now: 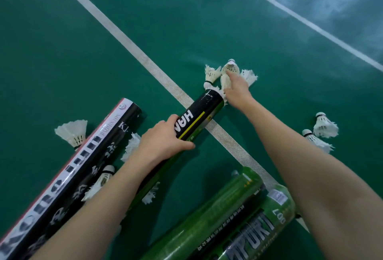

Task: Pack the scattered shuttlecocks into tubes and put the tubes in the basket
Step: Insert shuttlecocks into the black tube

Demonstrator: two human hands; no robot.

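My left hand [165,138] grips a black tube with a yellow stripe [204,112], which lies slanted across a white court line. White feathers stick out of its far mouth. Just beyond that mouth my right hand [236,85] reaches onto a white shuttlecock [228,71] and touches it with its fingers. Two more shuttlecocks lie on either side of it, one on the left [211,74] and one on the right [249,77]. Another pair of shuttlecocks [323,127] lies at the right.
A long black and white tube [68,168] lies at the left, with a shuttlecock [72,132] beside it and others between it and my left arm. Two green tubes [223,208] lie near the bottom. The floor is green court with white lines [116,29].
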